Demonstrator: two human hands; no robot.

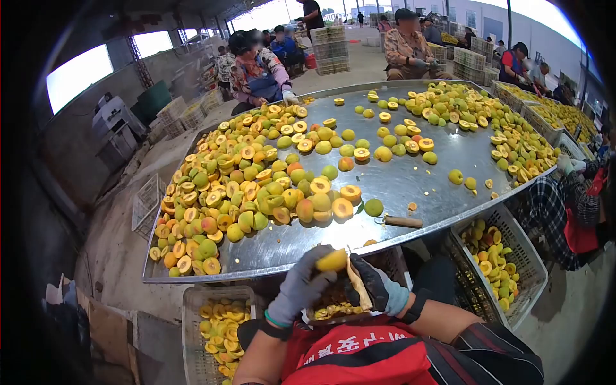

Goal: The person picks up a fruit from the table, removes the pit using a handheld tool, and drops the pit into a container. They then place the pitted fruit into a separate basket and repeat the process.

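At the far left, a white crate [149,204] sits tilted on the floor beside my metal table [398,176]. Nearer me on the left, a pale crate [187,321] holds cut yellow pieces. A large heap of fruit [237,179], whole and halved, covers the left part of the table, and beyond it a person in floral sleeves [273,64] has one gloved hand at the far edge. My left hand [298,285], in a grey glove, is curled and pinching a yellow fruit piece [332,260] just above the near edge of the table. Right beside that piece rises a pale tool [359,285], its upper end close to the fruit; I can't tell whether they touch. My right hand [378,285], in a dark glove, is closed round the tool. Below both hands, a crate [405,273] holds more pieces. To the right, a wooden-handled tool [403,222] lies on the table, with a second heap [449,106] on the far right and a crate of cut fruit [527,253] near right, below the edge.
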